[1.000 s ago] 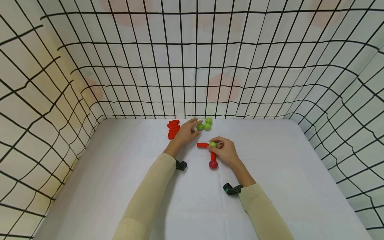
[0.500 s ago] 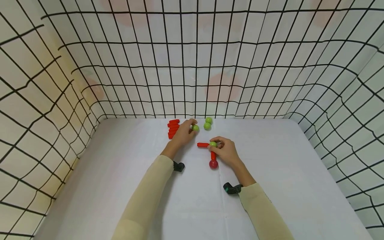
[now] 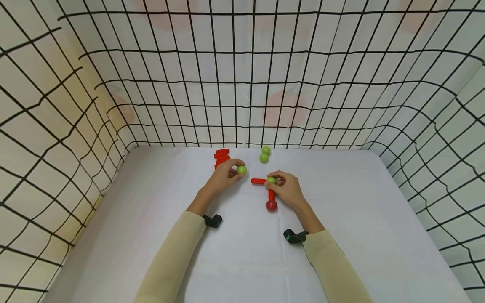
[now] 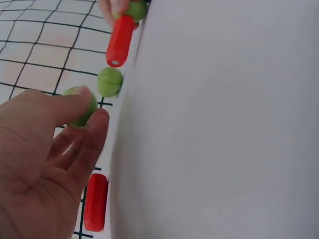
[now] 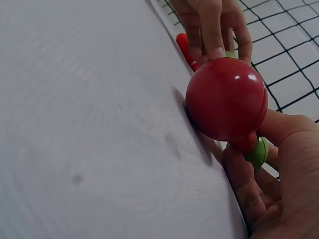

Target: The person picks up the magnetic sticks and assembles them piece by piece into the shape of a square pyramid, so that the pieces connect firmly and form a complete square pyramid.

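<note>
My left hand [image 3: 223, 176] pinches a green ball [image 3: 242, 170] between thumb and fingers, just left of the joined pieces. In the left wrist view that ball [image 4: 79, 107] is partly covered by the thumb. The right hand [image 3: 286, 188] grips another green ball [image 3: 271, 180], from which two red sticks extend. One red stick [image 3: 258, 181] points left, with a bare end. The other red stick [image 3: 271, 195] runs toward me and ends in a dark red ball [image 3: 271, 205]. In the right wrist view the dark red ball [image 5: 227, 99] hides much of the joint behind it.
Two green balls [image 3: 264, 158] lie near the back edge of the white table [image 3: 333, 202]. A row of red sticks [image 3: 222, 154] lies at the back left, partly behind the left hand. Black wire mesh [image 3: 250, 84] walls the back and both sides.
My left hand has taken a green ball from the group at the back and drawn it left and toward me. The right hand stays on the joined pieces.
</note>
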### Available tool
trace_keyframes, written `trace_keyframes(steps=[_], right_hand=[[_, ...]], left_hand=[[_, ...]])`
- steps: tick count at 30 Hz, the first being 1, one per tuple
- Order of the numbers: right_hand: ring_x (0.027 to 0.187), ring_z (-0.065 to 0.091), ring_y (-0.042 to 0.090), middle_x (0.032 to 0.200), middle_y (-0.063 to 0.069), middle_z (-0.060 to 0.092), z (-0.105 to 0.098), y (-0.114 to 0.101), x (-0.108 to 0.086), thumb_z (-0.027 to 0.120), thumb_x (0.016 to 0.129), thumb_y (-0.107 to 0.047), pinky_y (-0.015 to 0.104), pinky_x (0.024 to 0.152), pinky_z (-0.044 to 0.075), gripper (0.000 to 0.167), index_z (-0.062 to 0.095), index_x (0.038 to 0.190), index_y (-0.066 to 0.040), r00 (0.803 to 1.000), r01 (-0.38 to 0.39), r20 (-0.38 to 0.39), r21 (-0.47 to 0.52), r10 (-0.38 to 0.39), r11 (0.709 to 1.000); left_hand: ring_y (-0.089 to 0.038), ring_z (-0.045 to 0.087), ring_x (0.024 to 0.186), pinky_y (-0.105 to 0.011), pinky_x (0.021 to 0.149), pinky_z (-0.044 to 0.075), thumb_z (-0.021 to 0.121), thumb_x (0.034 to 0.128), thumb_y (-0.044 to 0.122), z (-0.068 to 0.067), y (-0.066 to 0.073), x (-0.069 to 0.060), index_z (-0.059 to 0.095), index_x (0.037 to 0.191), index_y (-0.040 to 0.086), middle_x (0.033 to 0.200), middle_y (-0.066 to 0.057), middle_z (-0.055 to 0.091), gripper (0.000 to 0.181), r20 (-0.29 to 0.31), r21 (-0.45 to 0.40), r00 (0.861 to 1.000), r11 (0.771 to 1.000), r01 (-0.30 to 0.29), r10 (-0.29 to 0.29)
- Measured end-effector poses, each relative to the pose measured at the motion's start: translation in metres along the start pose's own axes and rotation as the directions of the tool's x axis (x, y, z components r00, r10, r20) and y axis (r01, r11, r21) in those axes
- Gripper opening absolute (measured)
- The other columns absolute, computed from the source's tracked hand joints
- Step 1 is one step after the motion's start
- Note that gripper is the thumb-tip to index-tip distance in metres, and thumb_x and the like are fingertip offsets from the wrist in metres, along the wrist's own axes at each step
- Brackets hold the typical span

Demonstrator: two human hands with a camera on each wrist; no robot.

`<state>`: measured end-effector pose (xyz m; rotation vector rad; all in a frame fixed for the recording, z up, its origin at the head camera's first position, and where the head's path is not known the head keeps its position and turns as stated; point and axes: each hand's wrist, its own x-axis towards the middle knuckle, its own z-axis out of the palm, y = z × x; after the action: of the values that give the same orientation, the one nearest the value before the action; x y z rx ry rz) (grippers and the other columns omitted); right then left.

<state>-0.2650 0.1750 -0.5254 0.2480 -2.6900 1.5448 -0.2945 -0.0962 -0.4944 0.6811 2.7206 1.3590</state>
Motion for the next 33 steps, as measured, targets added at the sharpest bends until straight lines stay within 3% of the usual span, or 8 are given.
trace_keyframes(steps=[4,10,26,33], right_hand=[[0.07,0.051,0.02,0.071,0.004,0.054,0.0,-0.001,0.001,0.08,0.091,-0.028,0.023,0.055,0.04,0.028,0.075,0.115,-0.016,1.0,-0.002,0.003,0.005,0.002,1.0],[0.071,0.051,0.021,0.072,0.004,0.053,0.0,-0.001,0.003,0.08,0.091,-0.027,0.023,0.055,0.04,0.028,0.075,0.116,-0.015,1.0,0.003,-0.001,0.01,-0.003,1.0],[0.065,0.05,0.019,0.087,0.008,0.063,0.002,0.0,0.001,0.079,0.091,-0.03,0.022,0.053,0.038,0.029,0.074,0.117,-0.018,1.0,0.003,0.002,-0.001,-0.003,1.0],[0.069,0.052,0.02,0.104,0.007,0.068,0.001,0.0,-0.001,0.079,0.091,-0.032,0.023,0.056,0.04,0.03,0.073,0.117,-0.019,1.0,-0.021,-0.011,-0.026,0.021,0.999]], left_hand=[[-0.02,0.064,0.107,-0.035,0.096,0.059,0.075,0.0956,0.016,-0.001,-0.002,-0.01,0.064,0.139,0.012,0.127,-0.003,0.067,0.045,0.016,-0.02,1.0,1.0,-0.004,0.004],[-0.021,0.066,0.107,-0.036,0.102,0.057,0.077,0.0934,0.012,0.001,-0.006,-0.017,0.068,0.132,0.011,0.122,-0.005,0.07,0.04,-0.008,-0.075,1.0,0.997,0.014,-0.015],[-0.018,0.067,0.106,-0.033,0.099,0.057,0.077,0.0935,0.013,0.019,-0.009,-0.02,0.068,0.132,0.011,0.121,-0.003,0.071,0.04,0.022,-0.08,1.0,0.997,0.008,-0.006],[-0.016,0.066,0.104,-0.031,0.098,0.057,0.079,0.0925,0.016,0.022,-0.011,-0.017,0.069,0.131,0.013,0.119,-0.002,0.071,0.04,0.019,-0.066,1.0,0.998,-0.002,0.003]])
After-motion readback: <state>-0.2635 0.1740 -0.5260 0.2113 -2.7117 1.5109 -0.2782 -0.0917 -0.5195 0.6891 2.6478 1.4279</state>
